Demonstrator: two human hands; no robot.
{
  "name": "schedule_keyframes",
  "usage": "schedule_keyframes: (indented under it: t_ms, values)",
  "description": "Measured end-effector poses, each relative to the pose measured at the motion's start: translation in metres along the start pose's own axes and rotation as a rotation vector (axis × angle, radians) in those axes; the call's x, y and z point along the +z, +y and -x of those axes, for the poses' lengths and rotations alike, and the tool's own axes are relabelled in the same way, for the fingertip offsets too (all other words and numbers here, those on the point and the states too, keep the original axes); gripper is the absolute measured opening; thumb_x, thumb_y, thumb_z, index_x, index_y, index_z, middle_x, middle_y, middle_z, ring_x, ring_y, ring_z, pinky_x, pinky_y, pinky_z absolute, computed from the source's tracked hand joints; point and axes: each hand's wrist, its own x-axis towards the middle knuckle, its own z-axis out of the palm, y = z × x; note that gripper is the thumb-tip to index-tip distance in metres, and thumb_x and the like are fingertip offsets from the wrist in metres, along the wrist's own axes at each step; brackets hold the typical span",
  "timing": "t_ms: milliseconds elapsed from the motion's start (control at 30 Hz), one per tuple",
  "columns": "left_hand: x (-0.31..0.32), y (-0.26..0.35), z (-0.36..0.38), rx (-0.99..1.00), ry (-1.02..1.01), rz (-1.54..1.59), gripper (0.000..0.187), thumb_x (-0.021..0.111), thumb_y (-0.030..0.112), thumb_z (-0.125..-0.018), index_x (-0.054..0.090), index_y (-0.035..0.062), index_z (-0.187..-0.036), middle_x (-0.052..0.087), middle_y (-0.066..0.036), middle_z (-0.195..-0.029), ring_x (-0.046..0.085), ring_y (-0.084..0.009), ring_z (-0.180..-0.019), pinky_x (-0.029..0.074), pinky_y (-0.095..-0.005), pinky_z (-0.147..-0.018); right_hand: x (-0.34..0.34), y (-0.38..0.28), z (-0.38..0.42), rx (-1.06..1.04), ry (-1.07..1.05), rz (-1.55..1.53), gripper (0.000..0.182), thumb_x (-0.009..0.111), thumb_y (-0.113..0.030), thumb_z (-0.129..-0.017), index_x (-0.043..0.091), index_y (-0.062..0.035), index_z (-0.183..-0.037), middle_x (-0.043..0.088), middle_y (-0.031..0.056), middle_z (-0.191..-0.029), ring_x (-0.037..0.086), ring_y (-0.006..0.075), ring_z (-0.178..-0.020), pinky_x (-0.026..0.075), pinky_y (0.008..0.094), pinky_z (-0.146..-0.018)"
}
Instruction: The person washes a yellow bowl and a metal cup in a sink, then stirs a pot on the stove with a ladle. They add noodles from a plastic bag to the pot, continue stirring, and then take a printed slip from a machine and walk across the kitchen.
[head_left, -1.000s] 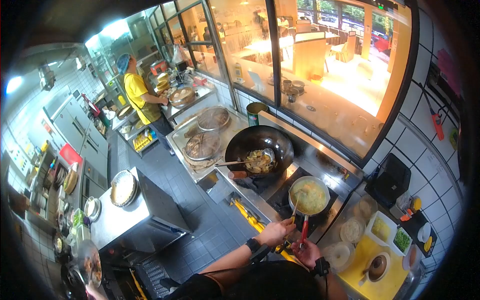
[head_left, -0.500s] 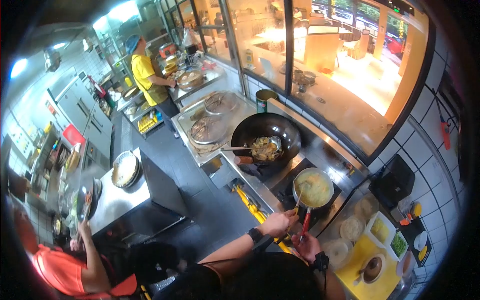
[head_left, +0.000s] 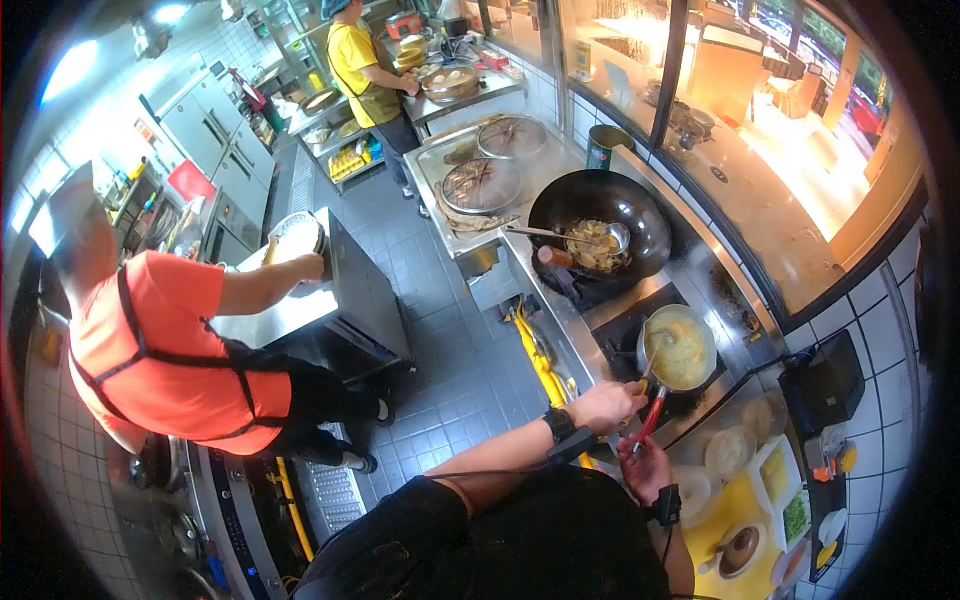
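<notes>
A saucepan (head_left: 708,349) with a red handle stands on the stove, holding a pale yellow, chunky liquid. My left hand (head_left: 612,405) is closed around the yellowish handle of a stirring utensil (head_left: 654,358); its far end dips into the liquid, so its exact kind is hidden. Just below, my right hand (head_left: 645,468) has its fingers curled around the red handle's end, palm partly up. Behind the saucepan sits a large black wok (head_left: 640,205) with browned food, and a ladle (head_left: 617,237) rests in it.
To the right are white containers (head_left: 773,476) of chopped food, a yellow board (head_left: 706,578) and a brown-filled bowl (head_left: 741,550). A co-worker in orange (head_left: 200,340) stands at the left counter. Another in yellow (head_left: 360,75) works at the back. Yellow pipes (head_left: 540,365) run along the stove front.
My view has swung left, shifting the stove rightward in it. The orange-clad co-worker has turned and now reaches to the dish on the counter. Both my hands keep their holds.
</notes>
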Motion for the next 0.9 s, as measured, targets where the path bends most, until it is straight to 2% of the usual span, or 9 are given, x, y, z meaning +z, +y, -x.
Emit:
schedule_keyframes:
  t_ms: [333,533,633,767,833,900]
  values:
    - [0.000,0.001,0.000,-0.019,-0.035,0.001,0.047,0.066,0.006,-0.068,0.055,0.0031,-0.113,0.056,-0.018,-0.121,0.063,-0.0364,-0.098,0.054,-0.0449,-0.077,-0.003,0.000,-0.003,0.016,0.027,-0.009,0.024,0.056,-0.028,-0.094,0.061,-0.0050,-0.099,0.067,0.0137,-0.097,0.067,0.0273,-0.090,0.056,0.0352,-0.078]
    - [0.002,-0.002,0.001,0.011,0.013,-0.007,0.050,0.069,0.008,-0.066,0.055,0.0025,-0.114,0.054,-0.021,-0.125,0.063,-0.0372,-0.100,0.054,-0.0449,-0.079,-0.005,0.002,-0.004,-0.005,0.015,-0.011,0.024,0.057,-0.029,-0.093,0.061,-0.0055,-0.099,0.067,0.0134,-0.097,0.066,0.0267,-0.092,0.055,0.0359,-0.079]
    - [-0.001,0.001,0.002,-0.013,-0.029,-0.007,0.050,0.068,0.007,-0.066,0.055,0.0019,-0.114,0.054,-0.021,-0.125,0.062,-0.0375,-0.101,0.054,-0.0447,-0.080,0.012,0.001,0.008,-0.001,0.024,0.005,0.024,0.058,-0.029,-0.092,0.061,-0.0053,-0.098,0.067,0.0136,-0.096,0.066,0.0266,-0.092,0.056,0.0362,-0.079]
    - [0.002,-0.001,0.001,0.000,-0.022,-0.038,0.042,0.063,0.008,-0.072,0.054,0.0020,-0.113,0.055,-0.021,-0.123,0.063,-0.0374,-0.097,0.055,-0.0451,-0.077,0.001,0.004,-0.001,-0.058,-0.044,-0.061,0.024,0.058,-0.028,-0.092,0.061,-0.0048,-0.097,0.067,0.0135,-0.096,0.066,0.0270,-0.091,0.055,0.0382,-0.080]
    - [0.004,-0.004,0.002,0.020,-0.009,-0.044,0.047,0.061,0.010,-0.075,0.053,0.0019,-0.120,0.054,-0.021,-0.127,0.064,-0.0371,-0.096,0.056,-0.0445,-0.076,-0.001,0.001,-0.003,0.026,-0.020,-0.071,0.024,0.057,-0.028,-0.093,0.061,-0.0044,-0.096,0.067,0.0133,-0.095,0.065,0.0281,-0.091,0.055,0.0394,-0.081]
    - [-0.007,0.005,0.004,0.004,-0.034,-0.050,0.049,0.061,0.012,-0.076,0.053,0.0015,-0.123,0.053,-0.021,-0.129,0.064,-0.0371,-0.097,0.056,-0.0447,-0.077,0.005,-0.001,0.000,0.019,-0.001,-0.074,0.023,0.056,-0.027,-0.093,0.061,-0.0040,-0.096,0.067,0.0140,-0.096,0.065,0.0295,-0.091,0.056,0.0393,-0.081]
